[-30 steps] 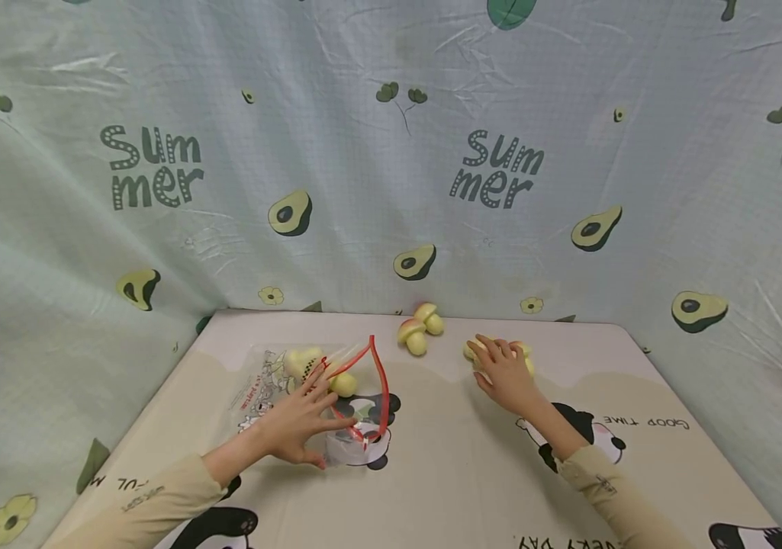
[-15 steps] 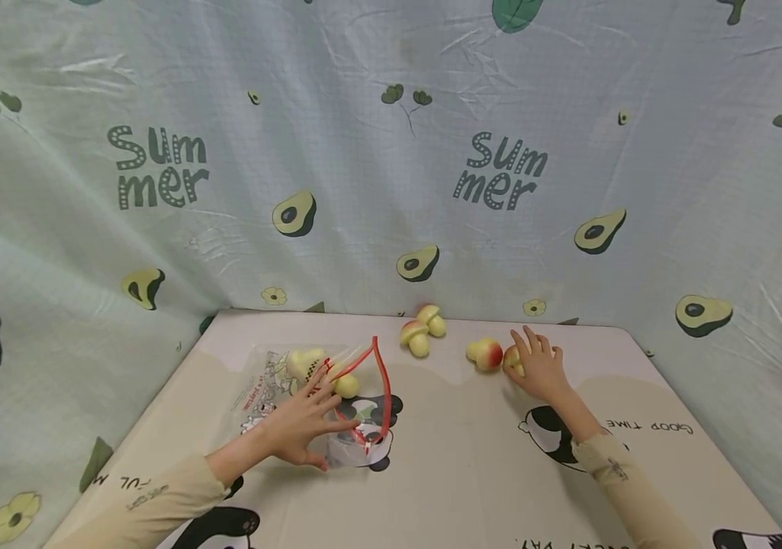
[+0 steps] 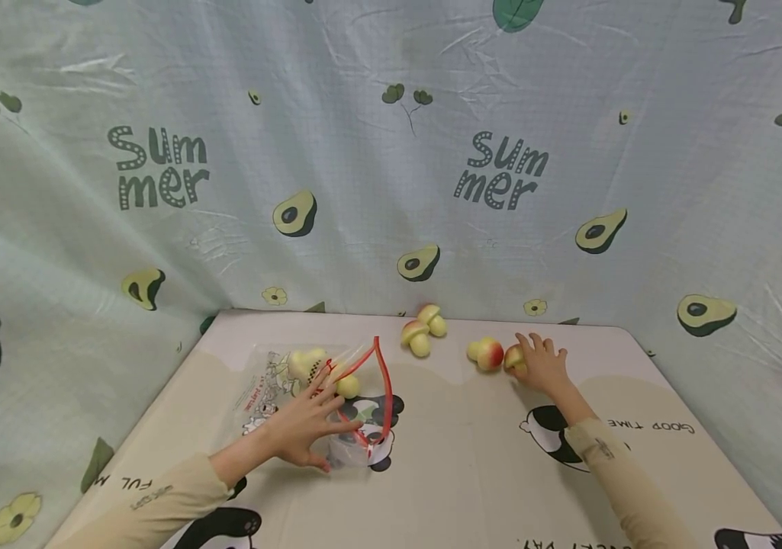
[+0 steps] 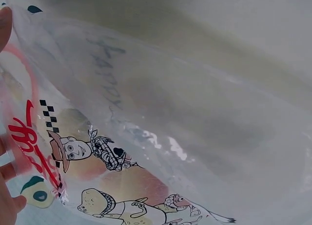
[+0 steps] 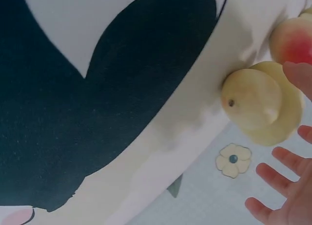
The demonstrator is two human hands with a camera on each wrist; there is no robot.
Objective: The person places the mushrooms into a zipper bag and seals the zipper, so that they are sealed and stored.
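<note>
My left hand (image 3: 304,431), fingers spread, rests on a clear plastic zip bag (image 3: 260,381) with a red zip and cartoon prints. The bag's mouth stands open toward the right. Yellow-and-red toy mushrooms (image 4: 134,186) show through the plastic in the left wrist view. On the right, my right hand (image 3: 543,367) reaches over a toy mushroom (image 5: 251,98), thumb close to its cap and fingers spread on its far side. Just left of that one lies another toy mushroom (image 3: 487,354) with a red cap.
Two more toy mushrooms, one in front (image 3: 416,338) and one behind (image 3: 433,320), lie together near the table's back edge. The table (image 3: 445,457) has a panda-printed cover. Behind it hangs a cloth (image 3: 356,152) printed with avocados and lettering.
My right hand has moved right, off the left mushroom of the pair and over to the right one, uncovering the red-capped mushroom. My left hand and the bag have stayed put.
</note>
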